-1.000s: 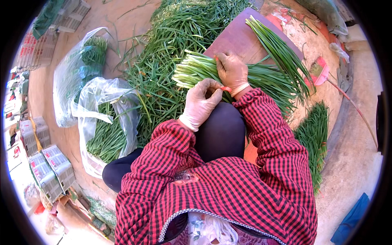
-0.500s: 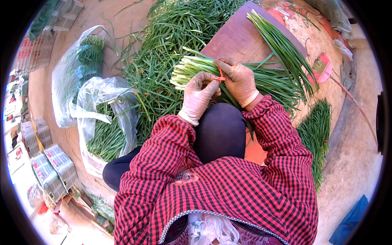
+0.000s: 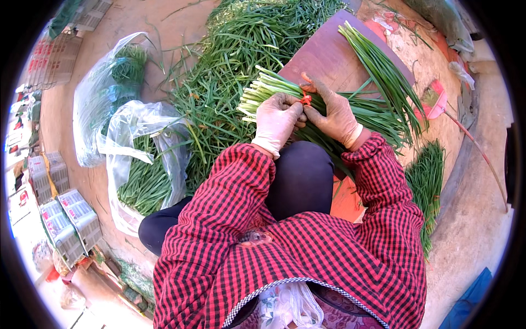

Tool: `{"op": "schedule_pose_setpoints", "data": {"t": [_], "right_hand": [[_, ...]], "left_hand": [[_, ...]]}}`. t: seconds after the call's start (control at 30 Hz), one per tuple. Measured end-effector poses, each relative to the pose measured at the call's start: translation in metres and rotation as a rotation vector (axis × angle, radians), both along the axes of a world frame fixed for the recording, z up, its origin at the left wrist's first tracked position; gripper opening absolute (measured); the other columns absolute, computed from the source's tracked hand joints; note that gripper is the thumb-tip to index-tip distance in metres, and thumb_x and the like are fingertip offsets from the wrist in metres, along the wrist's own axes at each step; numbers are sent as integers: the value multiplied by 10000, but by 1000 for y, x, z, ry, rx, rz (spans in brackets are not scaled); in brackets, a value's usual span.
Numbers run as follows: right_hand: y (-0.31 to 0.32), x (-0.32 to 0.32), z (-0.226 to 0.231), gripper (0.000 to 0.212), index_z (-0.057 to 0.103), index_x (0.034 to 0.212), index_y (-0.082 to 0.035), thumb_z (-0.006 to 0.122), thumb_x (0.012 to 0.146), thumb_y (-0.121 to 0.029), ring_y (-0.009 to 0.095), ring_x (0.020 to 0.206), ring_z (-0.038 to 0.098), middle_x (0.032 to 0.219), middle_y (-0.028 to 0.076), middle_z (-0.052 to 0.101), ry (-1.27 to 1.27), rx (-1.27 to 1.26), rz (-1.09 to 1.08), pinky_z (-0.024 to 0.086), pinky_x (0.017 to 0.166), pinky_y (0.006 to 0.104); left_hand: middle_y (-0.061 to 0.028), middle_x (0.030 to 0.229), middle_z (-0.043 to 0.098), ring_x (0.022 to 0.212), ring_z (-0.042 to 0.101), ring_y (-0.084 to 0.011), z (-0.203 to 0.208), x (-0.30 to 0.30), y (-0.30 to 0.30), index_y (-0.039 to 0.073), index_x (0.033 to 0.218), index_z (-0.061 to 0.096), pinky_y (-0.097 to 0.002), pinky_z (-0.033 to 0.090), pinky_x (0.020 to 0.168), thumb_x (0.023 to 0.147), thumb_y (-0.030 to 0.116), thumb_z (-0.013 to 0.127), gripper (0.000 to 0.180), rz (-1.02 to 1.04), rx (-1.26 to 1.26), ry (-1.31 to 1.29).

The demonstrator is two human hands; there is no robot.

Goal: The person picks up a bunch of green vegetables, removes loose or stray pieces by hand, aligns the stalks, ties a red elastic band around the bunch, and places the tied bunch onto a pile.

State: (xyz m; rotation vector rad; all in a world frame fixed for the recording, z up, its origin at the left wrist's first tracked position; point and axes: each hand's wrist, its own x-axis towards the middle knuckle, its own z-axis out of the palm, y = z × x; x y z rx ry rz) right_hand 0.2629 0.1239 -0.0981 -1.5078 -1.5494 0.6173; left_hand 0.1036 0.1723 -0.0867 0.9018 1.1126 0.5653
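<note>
A bundle of garlic chives [image 3: 257,94] lies across in front of my raised knee, pale cut ends to the left and green leaves to the right. A red tie [image 3: 306,99] goes round its stems, bunched in a small knot. My left hand [image 3: 278,119], in a thin soiled glove, pinches at the tie with thumb and forefinger. My right hand [image 3: 335,114], gloved likewise, rests against the bundle on the tie's other side. Its forefinger stretches up over the stems, apart from the thumb, which points at the knot. The right hand's other fingers are partly hidden.
A purplish board [image 3: 323,48] beyond the bundle carries a loose sheaf of chives [image 3: 373,61]. Heaped chives [image 3: 224,104] cover the ground ahead. Clear plastic bags [image 3: 118,123] of chives stand left; another chive bundle [image 3: 427,186] and a red-handled tool [image 3: 475,143] lie right.
The tie has gone from a loop with an upright end to a bunched knot. My right forefinger and thumb have spread apart. Hands and bundle sit slightly further right in view.
</note>
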Motion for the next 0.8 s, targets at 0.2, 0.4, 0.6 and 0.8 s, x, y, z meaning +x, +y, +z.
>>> {"op": "schedule_pose_setpoints", "data": {"t": [0.2, 0.4, 0.6, 0.8], "right_hand": [[3, -1, -14, 257, 702, 1164, -102, 686, 910, -139, 319, 840, 701, 930, 172, 709, -53, 28, 9, 544, 732, 369], [3, -15, -10, 153, 726, 1037, -34, 672, 927, -127, 198, 820, 701, 909, 120, 727, 112, -14, -209, 538, 749, 307], [-16, -37, 18, 109, 717, 951, -24, 706, 878, -103, 272, 749, 696, 841, 141, 699, -31, 119, -306, 533, 689, 334], [-17, -67, 146, 80, 703, 942, -36, 700, 891, -97, 304, 720, 660, 834, 125, 676, -158, 503, -92, 512, 655, 370]], "left_hand": [[-84, 767, 692, 587, 659, -144, -6, 0, 1, -17, 1006, 630, -268, 530, 513, 905, 144, 671, 194, -35, 49, 40], [-90, 786, 698, 596, 655, -142, 1, -1, 2, -20, 1019, 646, -252, 526, 552, 917, 146, 668, 196, -83, 59, 50], [-71, 918, 711, 815, 681, -177, 25, -27, 8, 95, 1071, 714, -324, 539, 773, 912, 124, 659, 170, 116, 1154, 239], [-122, 898, 719, 944, 670, -315, 98, -55, 53, 76, 891, 748, -479, 425, 1000, 954, 196, 533, 255, -77, 1518, 449]]}}
